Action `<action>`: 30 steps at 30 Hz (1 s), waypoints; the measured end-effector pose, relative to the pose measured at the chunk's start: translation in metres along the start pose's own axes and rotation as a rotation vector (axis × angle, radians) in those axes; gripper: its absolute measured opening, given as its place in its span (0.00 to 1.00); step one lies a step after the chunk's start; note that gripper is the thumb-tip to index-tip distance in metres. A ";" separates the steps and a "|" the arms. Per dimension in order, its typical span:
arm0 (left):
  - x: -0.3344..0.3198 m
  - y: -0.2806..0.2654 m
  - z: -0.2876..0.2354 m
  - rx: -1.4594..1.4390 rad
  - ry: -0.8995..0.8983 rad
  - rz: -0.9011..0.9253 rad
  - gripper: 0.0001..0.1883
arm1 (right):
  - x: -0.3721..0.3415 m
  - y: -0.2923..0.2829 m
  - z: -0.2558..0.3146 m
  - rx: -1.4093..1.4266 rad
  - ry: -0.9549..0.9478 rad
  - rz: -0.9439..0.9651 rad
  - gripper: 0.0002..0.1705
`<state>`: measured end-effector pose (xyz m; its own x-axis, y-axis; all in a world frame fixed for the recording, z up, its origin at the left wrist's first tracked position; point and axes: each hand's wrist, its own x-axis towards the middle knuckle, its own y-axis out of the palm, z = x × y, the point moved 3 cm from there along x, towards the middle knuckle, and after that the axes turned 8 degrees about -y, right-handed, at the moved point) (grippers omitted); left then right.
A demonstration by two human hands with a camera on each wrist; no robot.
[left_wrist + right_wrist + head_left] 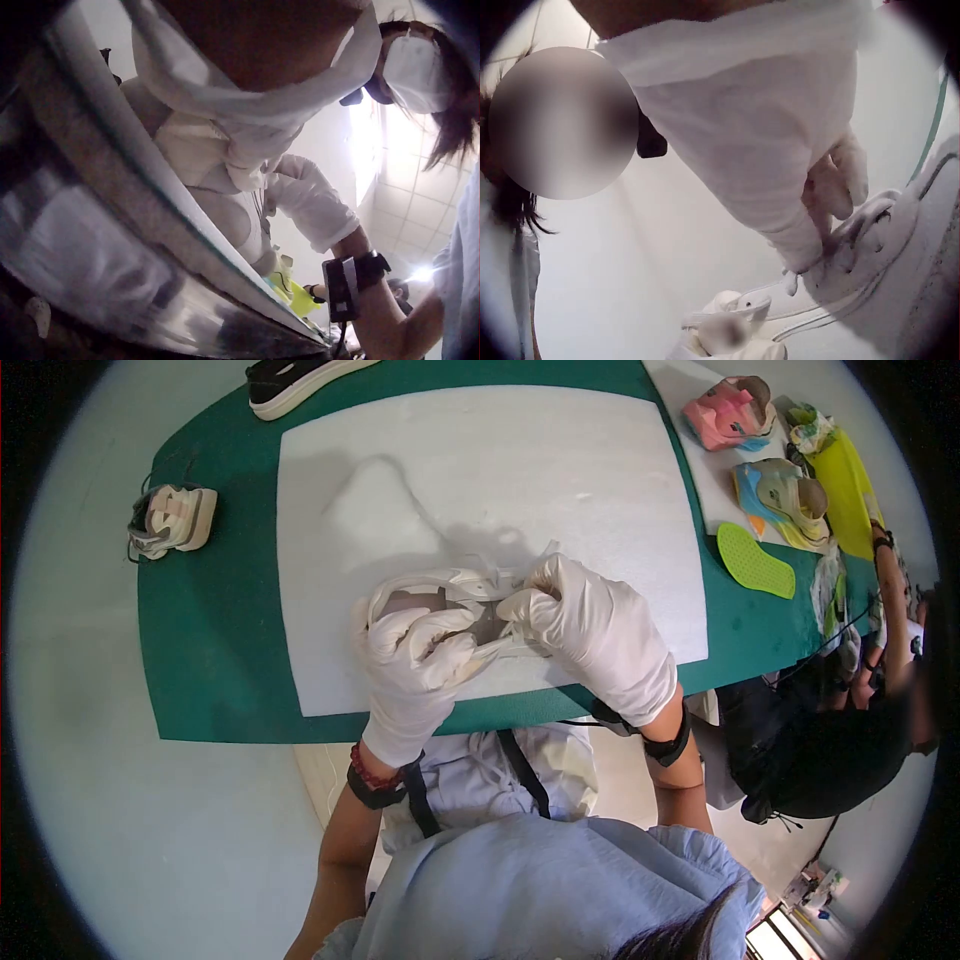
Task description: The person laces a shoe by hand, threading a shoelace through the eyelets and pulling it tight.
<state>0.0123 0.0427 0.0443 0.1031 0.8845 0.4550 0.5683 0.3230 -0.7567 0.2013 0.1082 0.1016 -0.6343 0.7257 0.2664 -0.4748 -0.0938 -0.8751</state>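
Dark hair, blue shirt, left hand — fingers clamped on 1 white shoe — right hand pinching it.

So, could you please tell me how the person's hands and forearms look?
The left hand and right hand wear wrinkled white gloves. The left forearm has a dark red beaded bracelet and a black strap; the right forearm has a second black strap, with a black box and cable. Light blue sleeves leave both forearms bare.
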 end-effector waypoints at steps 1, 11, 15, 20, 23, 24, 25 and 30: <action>0.000 0.000 0.000 -0.001 0.000 -0.009 0.12 | -0.001 0.002 -0.003 0.039 0.010 0.008 0.10; 0.001 0.001 -0.003 0.009 0.002 -0.029 0.12 | -0.002 -0.003 -0.018 -0.040 0.033 -0.069 0.08; 0.001 0.000 -0.001 0.008 -0.004 0.006 0.12 | -0.006 -0.009 -0.035 0.029 0.095 -0.178 0.09; -0.001 0.002 0.000 0.038 -0.037 0.004 0.10 | -0.007 -0.009 -0.042 0.119 0.197 -0.215 0.07; -0.001 0.002 0.000 0.063 -0.040 -0.004 0.11 | -0.008 -0.010 -0.048 0.130 0.242 -0.239 0.05; -0.001 0.003 0.000 0.069 -0.034 -0.003 0.12 | -0.007 -0.010 -0.050 0.132 0.255 -0.250 0.05; -0.001 0.003 0.000 0.061 -0.039 -0.002 0.12 | -0.008 -0.010 -0.054 0.114 0.266 -0.261 0.05; -0.002 0.002 0.000 0.034 -0.057 0.008 0.09 | -0.014 -0.011 -0.073 0.086 0.316 -0.331 0.06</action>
<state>0.0132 0.0418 0.0418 0.0605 0.9047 0.4218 0.5391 0.3260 -0.7766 0.2606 0.1489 0.0781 -0.2290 0.8971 0.3778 -0.6781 0.1315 -0.7231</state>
